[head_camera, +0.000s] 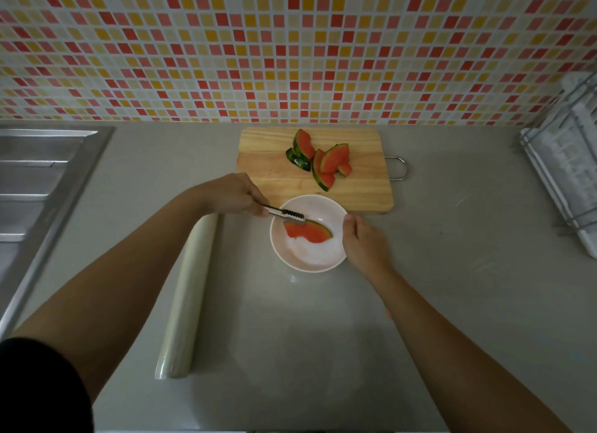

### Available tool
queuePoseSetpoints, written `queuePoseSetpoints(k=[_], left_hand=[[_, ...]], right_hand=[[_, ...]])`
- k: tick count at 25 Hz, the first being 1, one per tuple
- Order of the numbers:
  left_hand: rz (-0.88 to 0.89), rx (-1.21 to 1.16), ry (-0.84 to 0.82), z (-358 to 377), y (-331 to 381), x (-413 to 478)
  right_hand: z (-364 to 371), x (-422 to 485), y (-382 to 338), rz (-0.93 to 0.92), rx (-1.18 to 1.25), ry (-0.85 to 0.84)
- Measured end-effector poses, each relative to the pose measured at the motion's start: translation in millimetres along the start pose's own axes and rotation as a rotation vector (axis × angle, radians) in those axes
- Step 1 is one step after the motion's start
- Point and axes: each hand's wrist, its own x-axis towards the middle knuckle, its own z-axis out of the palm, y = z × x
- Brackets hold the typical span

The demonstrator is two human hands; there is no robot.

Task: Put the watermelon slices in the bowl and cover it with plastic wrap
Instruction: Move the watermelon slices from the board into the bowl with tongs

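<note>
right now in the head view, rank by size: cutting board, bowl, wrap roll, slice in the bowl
cutting board
wrap roll and bowl: too close to rank, the roll lying nearer the camera
watermelon slice, smallest

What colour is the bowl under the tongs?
Plain white, no pattern: the bowl shows best in the head view, the only one.

On the counter (323, 335) before us stands the bowl (307, 261), with one watermelon slice (308, 231) in it. Just behind the bowl lies the cutting board (274, 170), which bears the other slices (323, 161) heaped together. The plastic wrap roll (187, 297) lies left of the bowl, lengthwise toward us. The sink (38, 174) is far left and the dish rack (565, 161) far right. Our left hand (231, 195) holds tongs (284, 212) over the bowl's left rim, and our right hand (365, 242) holds its right rim.
</note>
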Motion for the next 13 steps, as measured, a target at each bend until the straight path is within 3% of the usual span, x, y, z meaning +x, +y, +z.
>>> queuePoseSetpoints(k=[4, 7, 11, 13], left_hand=[[0.032, 0.440, 0.033, 4.1, 27.1, -5.1], [0.075, 0.518, 0.081, -9.8, 36.7, -11.4], [-0.047, 0.158, 0.299, -34.5, 26.6, 17.3], [-0.238, -0.176, 0.219, -25.3, 18.4, 40.7]], right_hand=[[-0.5, 13.1, -6.2, -0.061, -0.008, -0.019], [1.8, 18.8, -6.5, -0.101, -0.013, 0.027], [4.1, 18.3, -5.0, -0.070, 0.031, 0.057], [5.2, 18.6, -4.9, -0.065, 0.035, 0.065]])
